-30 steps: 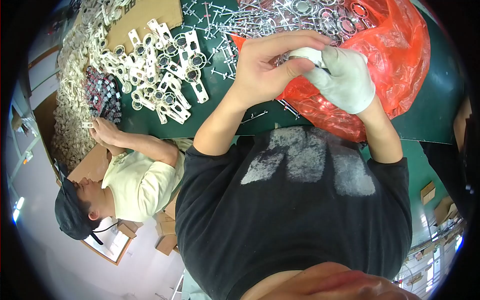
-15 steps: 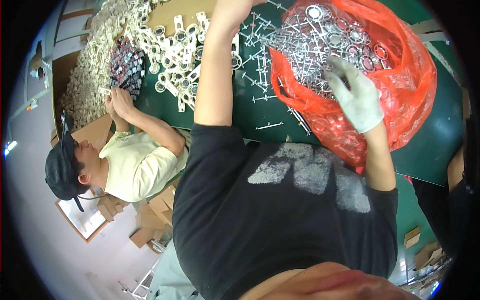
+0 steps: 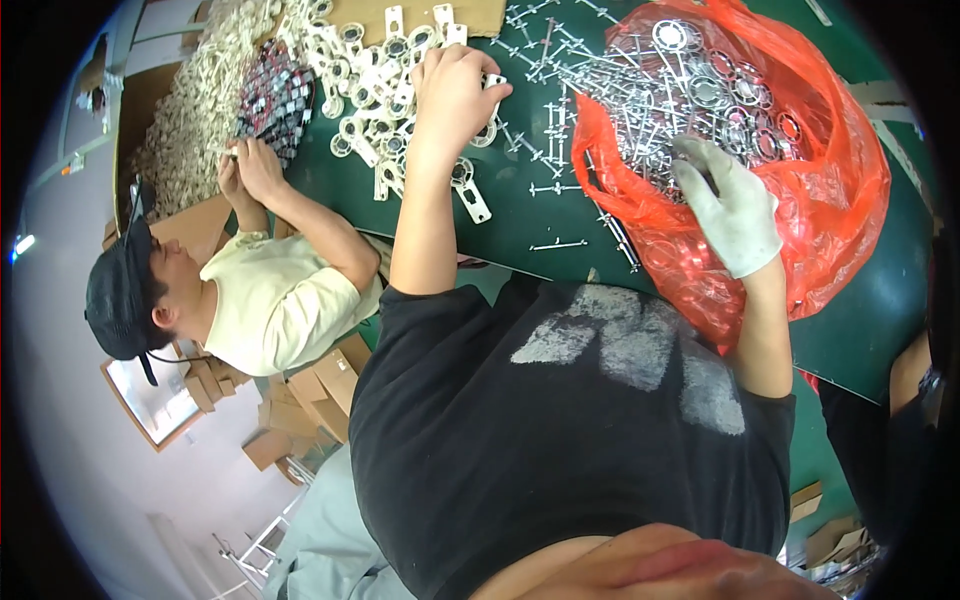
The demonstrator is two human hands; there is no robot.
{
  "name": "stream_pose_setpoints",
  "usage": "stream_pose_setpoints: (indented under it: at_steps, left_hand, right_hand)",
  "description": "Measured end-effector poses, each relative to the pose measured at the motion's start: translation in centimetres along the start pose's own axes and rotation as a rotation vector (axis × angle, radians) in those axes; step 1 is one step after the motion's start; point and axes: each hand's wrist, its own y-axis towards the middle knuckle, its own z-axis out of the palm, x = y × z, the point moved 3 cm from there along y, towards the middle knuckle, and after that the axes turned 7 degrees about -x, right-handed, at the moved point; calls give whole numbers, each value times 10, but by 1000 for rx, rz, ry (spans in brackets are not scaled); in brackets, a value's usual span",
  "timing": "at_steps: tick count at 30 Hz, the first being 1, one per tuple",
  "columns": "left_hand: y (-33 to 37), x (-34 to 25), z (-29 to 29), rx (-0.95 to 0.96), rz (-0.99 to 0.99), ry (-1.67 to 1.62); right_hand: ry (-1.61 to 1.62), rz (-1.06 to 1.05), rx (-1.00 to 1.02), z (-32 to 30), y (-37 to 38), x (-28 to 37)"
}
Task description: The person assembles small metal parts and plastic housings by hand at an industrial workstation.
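My bare left hand [image 3: 455,95] lies palm down on a spread of white key-shaped plastic parts [image 3: 380,125] with dark round rings. Its fingers are bent over the parts and the thumb stands apart; nothing shows held, though its underside is hidden. One white part [image 3: 470,190] lies beside my left wrist. My right hand [image 3: 738,215], in a pale glove with dark fingertips, hovers at the near side of a heap of shiny metal-coloured rods and rings [image 3: 640,120] in a red plastic bag [image 3: 850,190]. A gap shows between its thumb and fingers, with nothing visible in it.
Cross-shaped silvery pieces [image 3: 550,140] are strewn on the green table [image 3: 520,230] between the white parts and the bag. A co-worker [image 3: 290,290] at the left handles a small piece beside a large white heap [image 3: 185,140]. Another person's arm [image 3: 908,370] shows at the right edge.
My left hand has come back toward me from the far edge onto the white parts. My gloved right hand stays by the metal heap, its fingers more bent. The whole view has shifted slightly.
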Motion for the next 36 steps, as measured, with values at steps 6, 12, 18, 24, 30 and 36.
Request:
stream_pose_setpoints:
  at_steps: [6, 12, 18, 24, 30, 36]
  left_hand:
    - [8, 7, -10, 11, -198, -547]
    - [9, -13, -27, -165, -271, -867]
    - [-23, -147, -55, -431, 485, -838]
    - [-26, -197, -16, -208, 861, -998]
    - [98, -126, -2, -87, 185, -198]
    - [129, -99, 43, -72, 352, -281]
  right_hand:
    - [-26, -31, 9, 2, 1, -4]
    - [62, 11, 57, 2, 1, -1]
    - [862, 44, 376, -7, 0, -2]
    - [660, 211, -195, -21, 4, -21]
    - [182, 182, -319, -20, 11, -18]
    - [68, 144, -267, -17, 11, -10]
